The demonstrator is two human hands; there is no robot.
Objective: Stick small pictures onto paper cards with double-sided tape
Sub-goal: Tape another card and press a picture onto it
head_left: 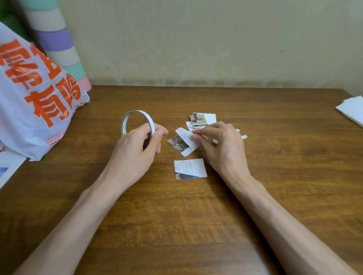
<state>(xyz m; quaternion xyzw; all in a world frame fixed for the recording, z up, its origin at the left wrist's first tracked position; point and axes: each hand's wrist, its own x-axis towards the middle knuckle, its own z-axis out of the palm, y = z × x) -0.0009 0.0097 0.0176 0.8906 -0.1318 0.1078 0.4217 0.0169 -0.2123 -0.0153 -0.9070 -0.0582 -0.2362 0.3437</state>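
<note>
On the tabletop [180,231], bag [29,92] crowding left edge, open wood nearside, left hand [135,151] gripping tape roll [137,126] upright on edge, right hand [222,148] pinching paper slip [186,139], long axis slanting far-left to near-right, card [190,168] flat just nearer.

The left hand [135,151] hides the lower arc of the tape roll [137,116] it grips. The right hand [220,148] pinches a curled slip [184,138], covering its right end, the near edge of the picture stack [199,120] and most of some white scraps [244,137]; the stack's count cannot be told. The slip covers part of a small picture [176,142], too blurred to make out. Print on the slip and the card [190,168] is too small to read. The plastic bag [25,98], cut by the left edge, hides the base of a striped roll [55,39], itself cut by the top edge. Papers [1,166] at left and white sheets [356,113] at right run out of frame.
</note>
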